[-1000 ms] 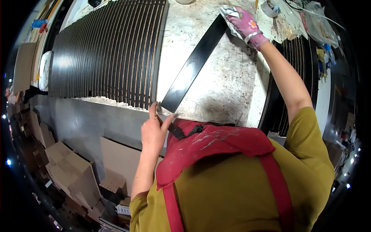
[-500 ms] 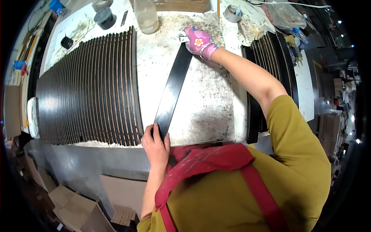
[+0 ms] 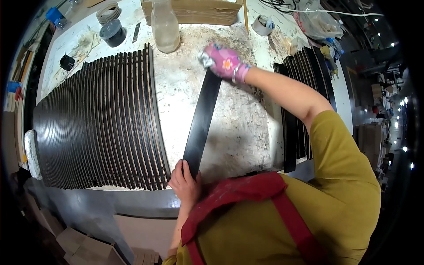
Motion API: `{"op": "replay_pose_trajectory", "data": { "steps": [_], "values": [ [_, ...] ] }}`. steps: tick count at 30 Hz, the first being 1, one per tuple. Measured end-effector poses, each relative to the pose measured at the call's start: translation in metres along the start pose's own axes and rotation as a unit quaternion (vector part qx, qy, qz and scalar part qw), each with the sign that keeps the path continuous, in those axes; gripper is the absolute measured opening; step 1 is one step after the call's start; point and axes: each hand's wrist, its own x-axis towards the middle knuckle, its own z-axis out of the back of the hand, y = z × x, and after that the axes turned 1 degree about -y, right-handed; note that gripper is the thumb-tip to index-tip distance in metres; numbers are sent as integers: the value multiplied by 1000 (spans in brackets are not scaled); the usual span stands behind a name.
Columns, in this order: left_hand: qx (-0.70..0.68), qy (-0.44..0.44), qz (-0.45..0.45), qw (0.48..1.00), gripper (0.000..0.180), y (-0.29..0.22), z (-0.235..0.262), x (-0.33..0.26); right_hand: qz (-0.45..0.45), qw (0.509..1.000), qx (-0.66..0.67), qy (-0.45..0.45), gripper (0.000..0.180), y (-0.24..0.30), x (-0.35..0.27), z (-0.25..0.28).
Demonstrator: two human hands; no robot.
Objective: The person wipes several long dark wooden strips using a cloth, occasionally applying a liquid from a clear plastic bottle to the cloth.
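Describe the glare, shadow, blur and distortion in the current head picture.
Head view: pale sheen on the left part of the strip stack; soft shadow on the table right of the single dark strip; gloved right hand slightly blurred; fisheye bending visible along the stack's edges.

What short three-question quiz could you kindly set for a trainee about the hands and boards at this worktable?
1. Open question: which hand wears the pink flowered glove?

2. True or false: the left hand touches the near end of the loose dark board.

3. Multiple choice: where does the larger row of dark strips lie, seen from the person's place?
A. To the left of the loose dark board
B. To the right of it
C. Beneath it

Key: 1. The right hand. 2. True. 3. A.
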Motion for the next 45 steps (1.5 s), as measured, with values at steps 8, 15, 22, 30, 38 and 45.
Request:
{"op": "replay_pose_trajectory", "data": {
  "steps": [8, 15, 22, 30, 38, 45],
  "values": [
    [-1, -3, 4, 1000, 56, 6, -5, -2, 42, 999, 2, 14, 22, 22, -14, 30],
    [-71, 251, 104, 960, 39, 0, 12, 18, 34, 991, 104, 82, 18, -44, 10, -8],
    [-82, 42, 2, 996, 60, -5, 7, 4, 94, 995, -20, -32, 38, -151, 16, -37],
    [-63, 27, 1, 998, 64, 1, 17, -1, 151, 986, -62, -37, 56, -107, -10, -56],
    [-86, 12, 16, 996, 62, -7, 9, -3, 187, 982, 9, -13, 49, -88, 0, -6],
    [-249, 233, 211, 916, 30, 0, 16, 30, 14, 992, -121, -9, 48, -140, 16, 5]
  ]
}}
